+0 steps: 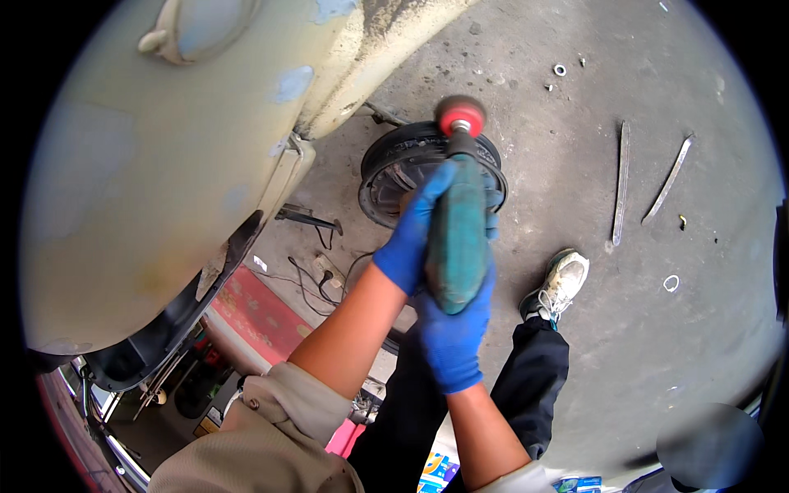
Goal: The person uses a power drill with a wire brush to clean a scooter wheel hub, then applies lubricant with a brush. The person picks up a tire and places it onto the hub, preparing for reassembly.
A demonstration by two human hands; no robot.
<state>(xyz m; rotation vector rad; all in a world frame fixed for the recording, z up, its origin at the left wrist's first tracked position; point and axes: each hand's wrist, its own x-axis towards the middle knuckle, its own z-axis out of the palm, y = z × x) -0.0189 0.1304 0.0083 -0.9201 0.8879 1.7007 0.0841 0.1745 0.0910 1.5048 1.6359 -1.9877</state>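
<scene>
Both of my hands, in blue gloves, hold a teal power drill (pixel 459 234) with its nose pointing away from me. My left hand (pixel 408 246) wraps round the front of its body from the left. Lower down, my right hand (pixel 456 349) grips it at the rear; the handle and trigger are hidden beneath. A round red attachment with a dark, blurred rim (pixel 461 112) sits on the drill's nose. It is over the far edge of a black wheel rim (pixel 385 156) on the floor. I cannot tell whether they touch. The drill covers part of the rim.
A worn cream vehicle body (pixel 164 181) fills the upper left. Two long metal bars (pixel 620 185) lie at the right, with a small metal ring (pixel 560 71) farther off. Cables and a power strip (pixel 329 269) are left of my legs, near a red panel (pixel 259 312). My shoe (pixel 565 279) stands right.
</scene>
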